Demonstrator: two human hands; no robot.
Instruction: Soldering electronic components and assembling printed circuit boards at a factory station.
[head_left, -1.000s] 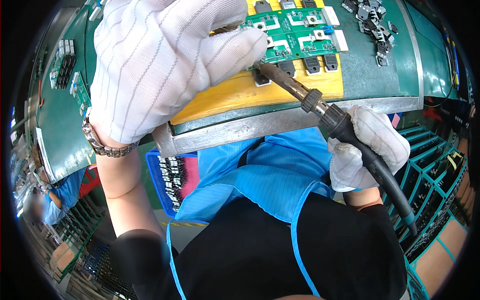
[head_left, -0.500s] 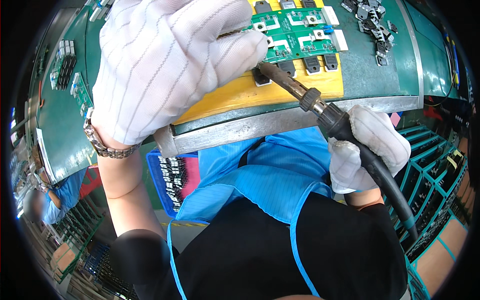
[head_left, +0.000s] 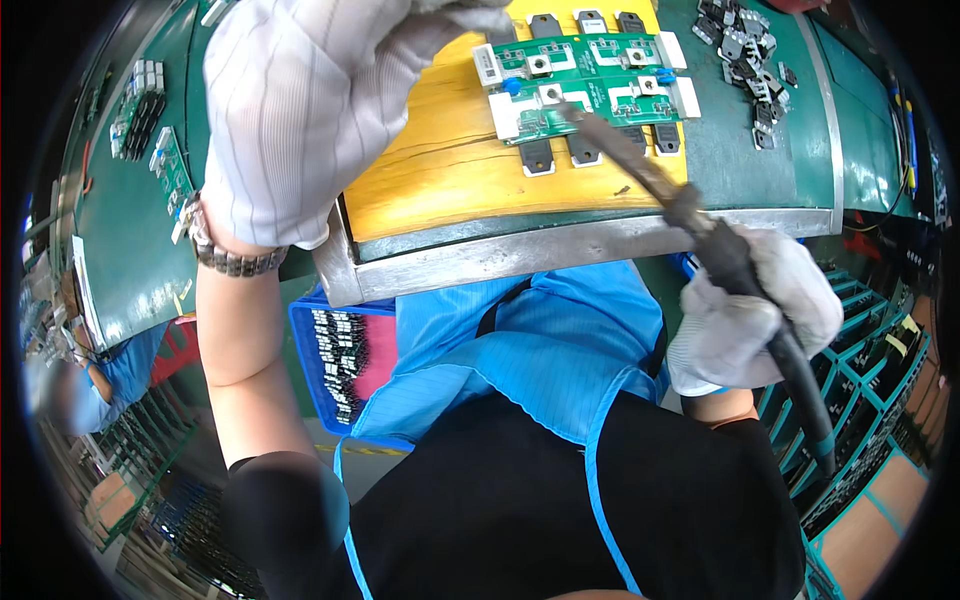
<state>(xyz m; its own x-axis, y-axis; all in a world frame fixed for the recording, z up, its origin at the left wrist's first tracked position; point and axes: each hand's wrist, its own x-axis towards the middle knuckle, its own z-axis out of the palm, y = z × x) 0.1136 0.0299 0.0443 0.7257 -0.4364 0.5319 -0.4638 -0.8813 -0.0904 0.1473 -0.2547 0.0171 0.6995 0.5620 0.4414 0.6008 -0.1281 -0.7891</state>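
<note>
My right hand, in a white glove, is wrapped round the black handle of a soldering iron. The iron slants up to the left, its blurred tip over the lower part of a green circuit board. White connectors and small blue parts sit at the board's ends, and black flat components stick out along both long sides. A yellow block lies underneath. My left hand, gloved too, is raised left of the board with its fingers curled together near the top edge. What they pinch, if anything, I cannot make out.
Loose black components are piled right of the block. More boards lie at the left of the green bench. A metal edge runs along its front. Below stands a blue bin of small parts. Another person is at far left.
My left hand has pulled back up and left off the board, uncovering its left end. The soldering iron and my right hand have shifted right and slightly down, the tip now farther right.
</note>
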